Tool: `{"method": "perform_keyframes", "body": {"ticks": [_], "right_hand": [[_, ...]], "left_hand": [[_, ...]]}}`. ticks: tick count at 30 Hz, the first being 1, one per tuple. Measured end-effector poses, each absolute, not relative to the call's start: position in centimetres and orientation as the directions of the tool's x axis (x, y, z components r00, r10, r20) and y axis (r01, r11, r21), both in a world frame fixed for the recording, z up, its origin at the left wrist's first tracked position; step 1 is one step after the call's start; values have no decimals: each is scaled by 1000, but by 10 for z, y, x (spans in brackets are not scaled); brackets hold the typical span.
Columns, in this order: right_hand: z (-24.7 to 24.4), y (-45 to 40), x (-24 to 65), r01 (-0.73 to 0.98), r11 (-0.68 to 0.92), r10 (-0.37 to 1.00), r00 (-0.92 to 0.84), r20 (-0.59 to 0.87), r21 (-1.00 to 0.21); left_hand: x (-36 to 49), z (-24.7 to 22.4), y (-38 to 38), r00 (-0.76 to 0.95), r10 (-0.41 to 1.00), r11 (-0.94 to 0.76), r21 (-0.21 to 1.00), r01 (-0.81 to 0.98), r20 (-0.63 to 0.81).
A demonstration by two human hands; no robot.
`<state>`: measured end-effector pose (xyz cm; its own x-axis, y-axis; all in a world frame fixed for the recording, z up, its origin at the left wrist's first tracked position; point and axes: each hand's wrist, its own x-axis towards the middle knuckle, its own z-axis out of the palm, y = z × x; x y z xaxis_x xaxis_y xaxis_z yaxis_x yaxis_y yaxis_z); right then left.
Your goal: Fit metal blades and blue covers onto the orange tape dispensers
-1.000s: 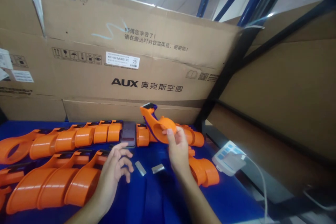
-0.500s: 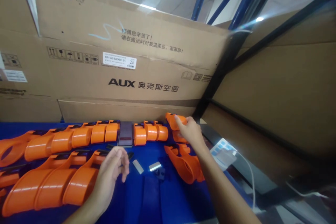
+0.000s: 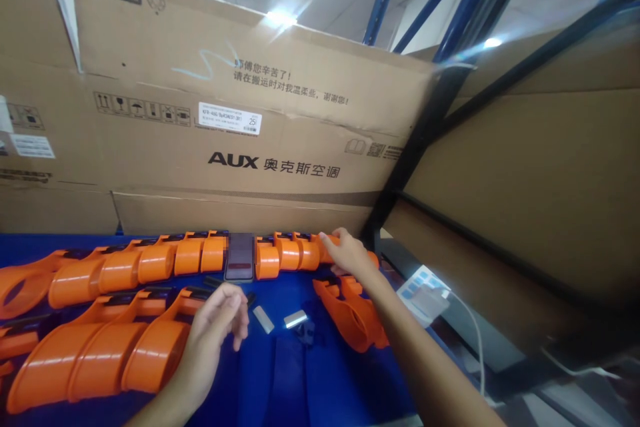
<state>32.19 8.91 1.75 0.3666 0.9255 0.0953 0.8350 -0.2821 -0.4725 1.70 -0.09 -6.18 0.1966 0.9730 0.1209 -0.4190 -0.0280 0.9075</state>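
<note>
At the right end of the back row, my right hand (image 3: 347,255) is closed on an orange plastic ring piece (image 3: 326,251); the fingers hide part of it. Just right of it, a bit of another orange piece shows. Half-curled and palm inward, my left hand (image 3: 220,320) hovers over the blue surface (image 3: 250,380) with nothing visible in it. Beside its fingertips lie a thin black part (image 3: 251,297) and a small silver plate (image 3: 263,319). A second silver plate (image 3: 295,319) lies farther right, against a small dark piece (image 3: 305,331).
Orange ring pieces with dark tops form a back row (image 3: 157,261) and a front-left group (image 3: 107,353). More orange pieces (image 3: 353,313) lie under my right forearm. A phone-like slab (image 3: 240,257) splits the back row. A cardboard box (image 3: 280,133) and a rack post (image 3: 400,173) stand behind.
My right hand has moved slightly down and left, lowering the orange ring piece into line with the back row. My left hand stays nearly in place.
</note>
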Motion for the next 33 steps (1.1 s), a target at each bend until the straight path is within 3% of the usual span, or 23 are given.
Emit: {"method": "perform_keyframes", "body": {"ticks": [8, 17, 23, 30, 33], "right_hand": [[27, 89, 356, 914, -311, 909, 366, 198, -262], [14, 95, 367, 915, -388, 914, 397, 83, -111], [21, 88, 361, 919, -377, 906, 392, 159, -115], [56, 68, 342, 923, -339, 824, 384, 416, -181], [76, 50, 321, 936, -182, 728, 335, 598, -302]], "left_hand": [[17, -59, -2, 202, 974, -13, 915, -403, 103], [17, -62, 0, 232, 966, -17, 917, -397, 118], [17, -61, 0, 242, 965, -5, 926, -378, 104], [18, -60, 1, 231, 968, -8, 934, -358, 97], [19, -58, 2, 199, 976, -13, 933, -359, 90]]}}
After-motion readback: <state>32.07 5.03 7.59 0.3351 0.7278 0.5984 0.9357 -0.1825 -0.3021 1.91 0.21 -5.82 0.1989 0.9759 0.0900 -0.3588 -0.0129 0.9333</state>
